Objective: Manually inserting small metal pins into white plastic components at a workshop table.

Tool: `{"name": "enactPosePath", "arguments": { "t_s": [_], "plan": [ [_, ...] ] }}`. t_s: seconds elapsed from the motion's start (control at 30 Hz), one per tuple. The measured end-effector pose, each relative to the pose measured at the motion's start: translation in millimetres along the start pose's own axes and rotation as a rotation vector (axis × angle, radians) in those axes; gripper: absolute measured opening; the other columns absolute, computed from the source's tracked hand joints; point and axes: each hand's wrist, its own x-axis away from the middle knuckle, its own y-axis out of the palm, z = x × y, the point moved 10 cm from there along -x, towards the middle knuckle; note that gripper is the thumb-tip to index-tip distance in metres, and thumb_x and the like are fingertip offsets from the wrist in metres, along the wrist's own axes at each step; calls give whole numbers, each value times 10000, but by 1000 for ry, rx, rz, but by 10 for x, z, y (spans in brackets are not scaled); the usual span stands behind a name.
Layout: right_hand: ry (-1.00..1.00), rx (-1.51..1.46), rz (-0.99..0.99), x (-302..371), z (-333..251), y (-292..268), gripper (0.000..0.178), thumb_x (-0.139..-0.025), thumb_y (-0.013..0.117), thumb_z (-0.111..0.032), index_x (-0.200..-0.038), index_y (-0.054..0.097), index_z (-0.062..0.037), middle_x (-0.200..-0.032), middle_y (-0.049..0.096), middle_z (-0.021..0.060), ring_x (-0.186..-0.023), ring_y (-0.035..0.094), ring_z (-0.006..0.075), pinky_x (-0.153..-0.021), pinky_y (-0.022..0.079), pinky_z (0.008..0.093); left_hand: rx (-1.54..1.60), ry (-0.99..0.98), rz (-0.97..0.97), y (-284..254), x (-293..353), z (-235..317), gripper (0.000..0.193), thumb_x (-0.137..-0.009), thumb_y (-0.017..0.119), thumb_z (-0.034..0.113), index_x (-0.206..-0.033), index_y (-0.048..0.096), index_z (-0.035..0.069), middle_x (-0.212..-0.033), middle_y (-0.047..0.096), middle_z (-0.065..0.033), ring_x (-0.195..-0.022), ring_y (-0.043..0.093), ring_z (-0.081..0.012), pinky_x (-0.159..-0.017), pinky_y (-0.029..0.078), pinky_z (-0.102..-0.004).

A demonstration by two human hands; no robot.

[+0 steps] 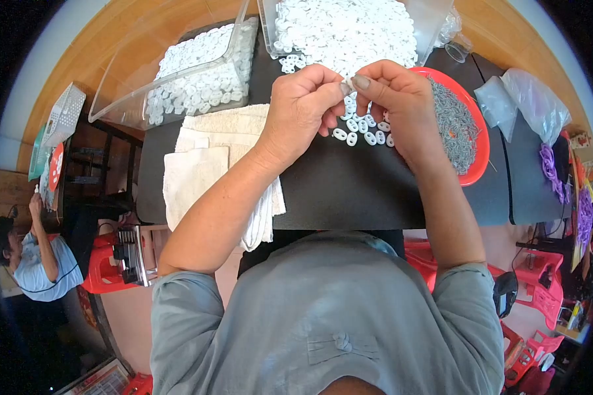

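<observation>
So the person has both hands up over the black bench [349, 197], pinching one small white oval plastic piece [346, 87] between them. The left hand [303, 108] has its fingers curled in tight, thumb and forefinger closed on the near side of the piece, and the right hand [395, 99] has its fingertips pressed on the other side. Both hands are closed down on that one part, which sits just above a loose scatter of the same white oval pieces [362, 128] lying on the bench.

Looks like a fitting or assembly step is in hand: one white piece being worked at the fingertips, probably with something from the round red plastic tray of small grey metal bits [477, 141] just beside the right hand. The next move likely calls for a steady pinch and fine alignment.

Hard to make out: whether a grey bit is already in the piece, since the fingers cover most of it. The two clear plastic bins of white pieces [198, 76] are cut off at the top edge. A folded cream towel [198, 171] lies to the left.
</observation>
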Motion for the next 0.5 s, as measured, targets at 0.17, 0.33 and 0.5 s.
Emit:
{"name": "enactPosePath", "arguments": {
  "t_s": [0.17, 0.33, 0.5],
  "plan": [
    [76, -38, -54, 25, 89, 81, 155, -929, 586, -174, -899, 626, -27, -683, 598, 2, -596, 542, 58, -505, 351, 185, -139, 112, 13, -26, 24, 106, 143, -840, 570, 127, -755, 564, 12, -612, 537, -9, -501, 477, -61, -438, 386, -218],
    [95, -97, -64, 45, 103, 116, 158, -927, 587, -175, -888, 622, -26, -681, 599, 13, -582, 541, 63, -495, 352, 189, -230, 168, -4, -50, 2, 90, 148, -871, 570, 157, -789, 590, 37, -630, 532, -3, -508, 472, -67, -442, 381, -215],
    [43, -110, -3, 64, 99, 109, 162, -922, 593, -172, -893, 619, -16, -678, 597, 26, -581, 557, 80, -484, 350, 191, -194, 175, 46, -71, 33, 136, 147, -868, 568, 153, -787, 592, 32, -626, 526, -5, -511, 473, -71, -437, 376, -217]
  ]
}}
